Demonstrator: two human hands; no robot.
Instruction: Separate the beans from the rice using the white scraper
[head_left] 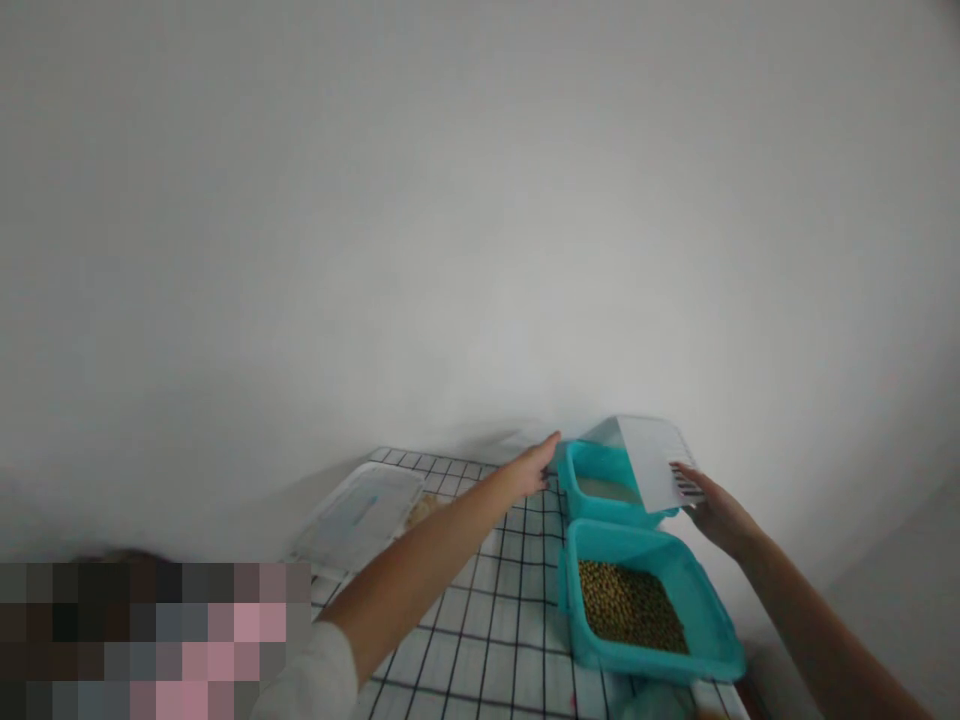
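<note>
Item 1: white lid (651,458), flat and rectangular. It sits at the far right of the table, raised above the far teal box (592,492). The lid is tilted, its face turned toward the viewer. Its long axis runs from far left to near right. A dark striped patch like a barcode sits at its near-right corner; no writing on it can be read.

Item 2: right hand (716,515). Its fingers are closed on the lid's near-right edge, beside the striped patch.

Item 3: left hand (534,466). Fingers are stretched out flat and hold nothing. The fingertips point at the far-left corner of the far teal box; contact cannot be told.

Item 4: far teal box, open, with pale contents.

Item 5: near teal box (581,590), open, just beside the far one, holding small greenish-brown grains.

Item 6: clear lidded container (360,515), at the left of the table, well apart from the teal boxes.

Item 7: checked tablecloth (487,620), white with dark grid lines, under all the boxes.
</note>
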